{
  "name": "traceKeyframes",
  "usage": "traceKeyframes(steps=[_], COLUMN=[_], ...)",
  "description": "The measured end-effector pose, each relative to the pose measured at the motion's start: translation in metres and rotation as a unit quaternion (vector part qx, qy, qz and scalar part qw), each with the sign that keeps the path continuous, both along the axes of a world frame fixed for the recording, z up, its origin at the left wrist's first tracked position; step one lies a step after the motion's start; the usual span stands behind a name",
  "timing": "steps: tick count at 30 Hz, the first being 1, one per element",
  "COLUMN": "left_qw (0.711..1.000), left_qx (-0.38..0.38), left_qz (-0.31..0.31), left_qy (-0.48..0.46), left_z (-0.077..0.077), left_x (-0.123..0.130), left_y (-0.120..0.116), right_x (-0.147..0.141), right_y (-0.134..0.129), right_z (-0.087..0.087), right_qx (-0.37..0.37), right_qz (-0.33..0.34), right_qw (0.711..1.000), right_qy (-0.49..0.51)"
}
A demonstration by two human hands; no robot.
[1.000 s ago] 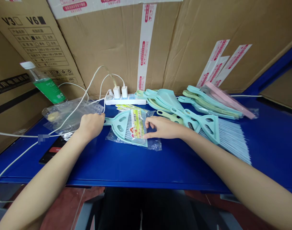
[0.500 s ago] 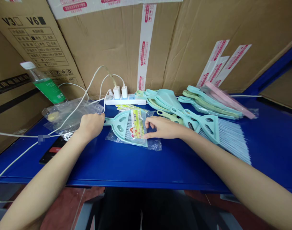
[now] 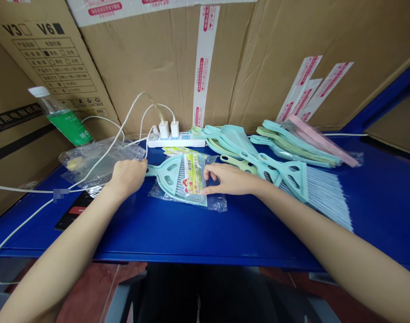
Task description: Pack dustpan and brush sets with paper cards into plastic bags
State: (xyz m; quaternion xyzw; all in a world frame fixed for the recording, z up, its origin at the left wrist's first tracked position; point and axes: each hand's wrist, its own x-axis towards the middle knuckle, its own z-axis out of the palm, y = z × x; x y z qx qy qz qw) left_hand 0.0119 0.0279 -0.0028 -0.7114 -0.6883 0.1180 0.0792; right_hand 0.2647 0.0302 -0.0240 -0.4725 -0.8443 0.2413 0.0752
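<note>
A light teal dustpan and brush set (image 3: pixel 167 177) lies flat on the blue table in a clear plastic bag, with a yellow-green label card (image 3: pixel 192 175) over the pale bristles. My left hand (image 3: pixel 129 177) is closed round the end of its handle, which the fingers mostly hide. On the right side of the bag, my right hand (image 3: pixel 228 178) touches the edge by the label with thumb and fingertips. Its fingers are curved, with a gap between thumb and forefinger. Behind the set lie more yellow-green label cards (image 3: pixel 178 151).
Loose teal brushes (image 3: pixel 292 177) and dustpans (image 3: pixel 236 137) lie right of centre, with bagged green, teal and pink pieces (image 3: pixel 325 141) behind. A white power strip (image 3: pixel 191 141) stands at the back. Left are crumpled plastic bags (image 3: pixel 100 157), a green-labelled bottle (image 3: pixel 68 125), white cables and a black object (image 3: pixel 72 213).
</note>
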Motion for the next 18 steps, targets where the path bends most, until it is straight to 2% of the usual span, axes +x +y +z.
traceKeyframes(steps=[6, 18], left_qw=[0.999, 0.998], left_qx=[0.005, 0.004], left_qz=[0.002, 0.002], left_qy=[0.039, 0.057], left_z=[-0.0008, -0.0021], left_x=[-0.0002, -0.0002], left_y=[0.0006, 0.0018], right_x=[-0.0003, -0.0012], right_y=[-0.0004, -0.0008], right_z=[-0.0004, 0.0007], right_qx=[0.0, 0.001], right_qz=[-0.001, -0.001], right_qw=[1.0, 1.0], right_qy=[-0.001, -0.009])
